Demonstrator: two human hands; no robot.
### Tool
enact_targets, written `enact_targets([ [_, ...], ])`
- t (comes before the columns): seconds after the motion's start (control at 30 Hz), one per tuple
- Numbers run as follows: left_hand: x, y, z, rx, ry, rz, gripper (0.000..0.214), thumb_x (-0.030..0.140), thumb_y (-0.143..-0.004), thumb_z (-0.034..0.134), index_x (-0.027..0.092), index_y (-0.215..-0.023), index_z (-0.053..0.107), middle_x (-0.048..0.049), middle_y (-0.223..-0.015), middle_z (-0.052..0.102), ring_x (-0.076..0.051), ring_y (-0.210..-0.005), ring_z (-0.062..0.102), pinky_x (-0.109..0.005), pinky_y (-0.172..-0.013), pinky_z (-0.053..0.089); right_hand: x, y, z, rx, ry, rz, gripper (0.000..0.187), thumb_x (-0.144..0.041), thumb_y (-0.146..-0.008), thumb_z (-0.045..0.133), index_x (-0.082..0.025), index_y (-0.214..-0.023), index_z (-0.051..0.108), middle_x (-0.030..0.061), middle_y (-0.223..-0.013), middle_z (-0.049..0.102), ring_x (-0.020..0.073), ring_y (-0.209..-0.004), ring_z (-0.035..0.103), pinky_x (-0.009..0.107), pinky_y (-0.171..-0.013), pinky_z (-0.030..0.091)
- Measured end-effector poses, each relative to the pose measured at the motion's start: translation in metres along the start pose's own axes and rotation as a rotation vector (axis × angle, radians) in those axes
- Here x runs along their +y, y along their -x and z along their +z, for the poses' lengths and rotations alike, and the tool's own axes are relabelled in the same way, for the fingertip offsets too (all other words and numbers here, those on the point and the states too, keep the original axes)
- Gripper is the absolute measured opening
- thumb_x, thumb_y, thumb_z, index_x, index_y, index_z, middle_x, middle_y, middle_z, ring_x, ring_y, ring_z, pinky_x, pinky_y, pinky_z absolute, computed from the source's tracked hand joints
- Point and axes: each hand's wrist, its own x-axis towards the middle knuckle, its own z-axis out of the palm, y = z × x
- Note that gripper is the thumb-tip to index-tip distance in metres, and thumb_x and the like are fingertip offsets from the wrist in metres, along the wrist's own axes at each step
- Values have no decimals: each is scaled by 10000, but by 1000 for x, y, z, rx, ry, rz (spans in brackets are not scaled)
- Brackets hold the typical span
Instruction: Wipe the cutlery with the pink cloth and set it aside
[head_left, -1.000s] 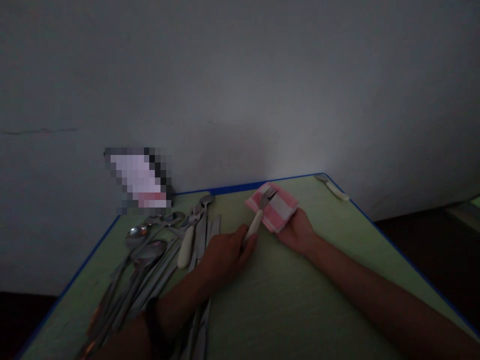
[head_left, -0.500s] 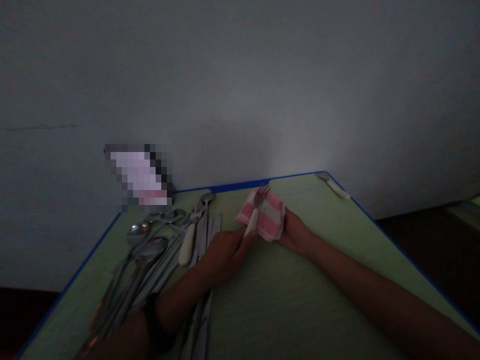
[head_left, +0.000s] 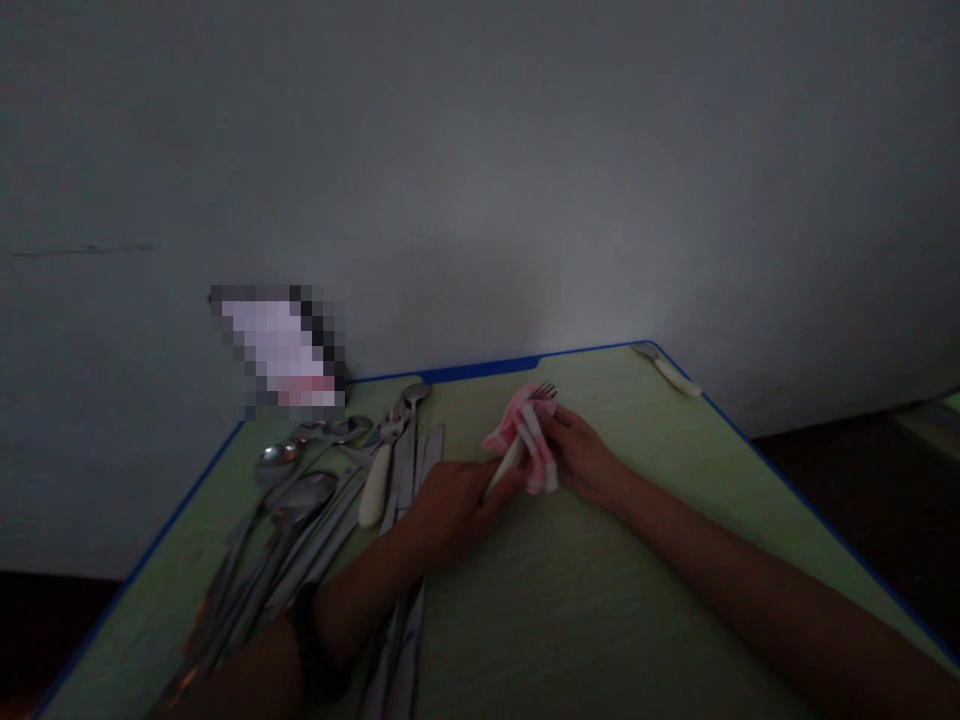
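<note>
fork [head_left: 508, 466] with a white handle is up over the middle of the table [head_left: 615, 590], tilted so the tines point away from the person and a bit to the right. left hand [head_left: 456, 505] has it by the handle, fingers curled in around it, so that hand's pretty much closed on the thing. right hand [head_left: 589, 460] has hold of a pink and white cloth [head_left: 519, 412], fingers bent and pinched in on it rather than spread. the cloth is bunched up and folded over the fork's neck, with just the tine tips poking out past the top. can't tell exactly where the right fingertips press since the cloth hides them.

black wristband [head_left: 319, 645] on the left wrist. under and beside that forearm there's a messy spread of metal cutlery: a big spoon [head_left: 309, 490], a shiny round spoon [head_left: 277, 458] just beside it, another white-handled utensil [head_left: 375, 490], and a long spoon [head_left: 416, 393] reaching toward the back edge. one more white-handled piece [head_left: 676, 378] sits alone at the far right corner, well apart from the pile. tabletop is pale green with blue edging, up near a grey wall [head_left: 480, 150]. something pixelated [head_left: 274, 345] stands at the back left corner, can't make out what.
</note>
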Motion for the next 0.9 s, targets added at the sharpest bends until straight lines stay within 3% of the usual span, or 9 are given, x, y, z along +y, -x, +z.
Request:
enact_targets([
  [0.17, 1, 0, 1, 42, 42, -56, 381, 405, -959, 259, 181, -971, 567, -24, -715, 630, -162, -627, 588, -241, -575, 363, 2, -3, -1, 92, -39, -12, 227, -367, -717, 678, -170, -820, 632, -6, -679, 639, 132, -649, 595, 278, -656, 480],
  [0.6, 1, 0, 1, 34, 53, -101, 441, 426, -960, 215, 171, -813, 544, 12, -588, 522, -131, -529, 505, -232, -534, 324, 6, -9, -7, 201, -150, -40, 143, -304, -769, 630, -204, -866, 599, -43, -738, 625, 98, -660, 564, 241, -685, 466],
  [0.9, 1, -1, 3, 73, 65, -153, 494, 426, -959, 163, 174, -709, 507, 1, -589, 516, -133, -535, 485, -238, -527, 309, 2, -8, -7, 68, -243, 83, 217, -267, -785, 463, -169, -861, 641, 31, -740, 677, 191, -786, 625, 345, -790, 484],
])
